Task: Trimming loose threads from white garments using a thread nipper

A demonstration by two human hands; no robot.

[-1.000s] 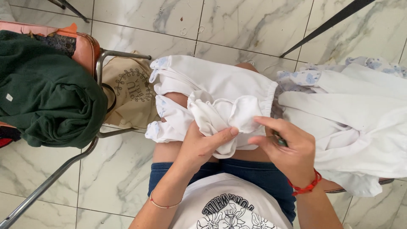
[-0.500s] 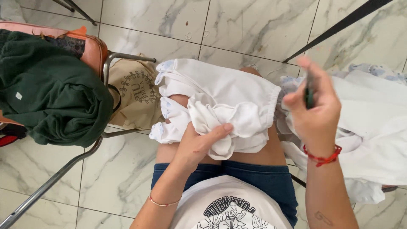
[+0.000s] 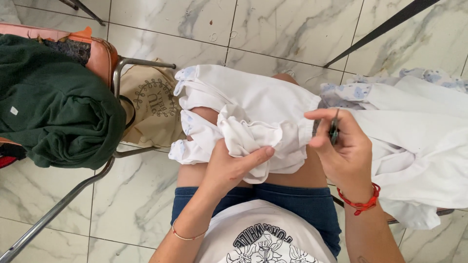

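Note:
A white garment [image 3: 253,104] lies bunched across my bare knees. My left hand [image 3: 229,165] pinches a gathered fold of this cloth near my lap. My right hand [image 3: 341,151], with a red cord bracelet at the wrist, hovers just right of the garment and grips a small dark tool [image 3: 334,129] between thumb and fingers; it is too small to identify. The tool's tip sits close to the garment's right edge.
More white cloth with pale blue print [image 3: 419,131] is piled at the right. A metal-framed chair [image 3: 117,73] at the left carries a dark green garment [image 3: 53,107] and a beige printed bag [image 3: 151,107]. Marble floor tiles [image 3: 273,29] lie beyond.
My right hand lifted off the garment with the small tool, rose to the right, then came back down toward the cloth's edge. My left hand kept its grip on the fold.

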